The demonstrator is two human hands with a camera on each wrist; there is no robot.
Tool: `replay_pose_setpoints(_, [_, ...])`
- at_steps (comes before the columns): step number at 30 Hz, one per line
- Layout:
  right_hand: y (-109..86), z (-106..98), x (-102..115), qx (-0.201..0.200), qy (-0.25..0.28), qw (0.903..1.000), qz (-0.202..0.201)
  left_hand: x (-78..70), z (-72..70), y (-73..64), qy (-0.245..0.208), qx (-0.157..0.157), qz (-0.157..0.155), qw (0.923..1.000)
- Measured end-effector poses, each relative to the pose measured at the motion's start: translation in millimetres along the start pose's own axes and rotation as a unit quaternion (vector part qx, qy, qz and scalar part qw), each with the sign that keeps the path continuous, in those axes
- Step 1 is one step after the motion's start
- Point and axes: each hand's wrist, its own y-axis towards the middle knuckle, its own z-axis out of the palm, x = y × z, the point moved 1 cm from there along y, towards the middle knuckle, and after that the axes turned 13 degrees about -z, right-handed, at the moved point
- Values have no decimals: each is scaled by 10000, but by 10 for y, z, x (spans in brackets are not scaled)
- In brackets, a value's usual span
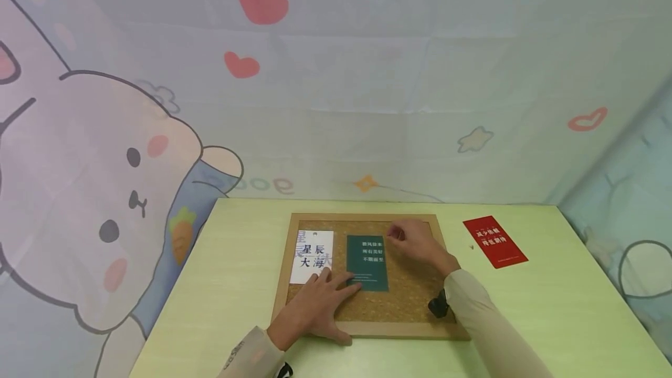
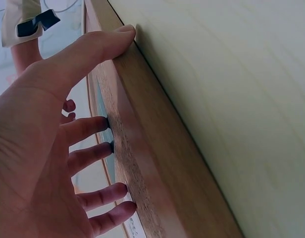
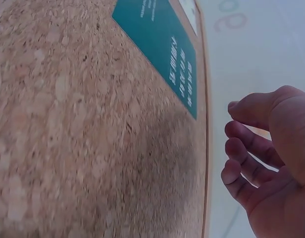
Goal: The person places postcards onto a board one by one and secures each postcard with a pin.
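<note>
My left hand (image 1: pixel 317 305) lies spread over the lower left of a framed cork board (image 1: pixel 415 302). Its fingertips touch a green card (image 1: pixel 367 264) and the lower part of a white card (image 1: pixel 311 255), while the thumb rests at the front wooden edge (image 2: pixel 142 94). My right hand (image 1: pixel 417 241) is over the board beside the green card's upper right corner. In the right wrist view its fingers (image 3: pixel 241 178) are curled and thumb and index tips are close together; I cannot tell whether a small thing is between them.
To the right of the board a red card (image 1: pixel 495 242) with white writing lies on the pale yellow table (image 1: pixel 567 302). A tiny pin-like piece (image 1: pixel 471 247) is by its left edge. Behind the table hangs a printed cloth (image 1: pixel 367 104) with a cartoon rabbit.
</note>
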Motion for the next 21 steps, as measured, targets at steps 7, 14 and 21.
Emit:
replay_pose_setpoints(7, [95,110,33,575,233,9981,39,-11,17,4,155,-16,-16,9999])
replay_pose_setpoints(14, [236,216,66,1036,137,9944,129,-7,13,14,275,-114,11,9996])
replay_pose_setpoints(21, [341,306,101,1039,165,9944,89,1,22,6,267,-129,38,9996])
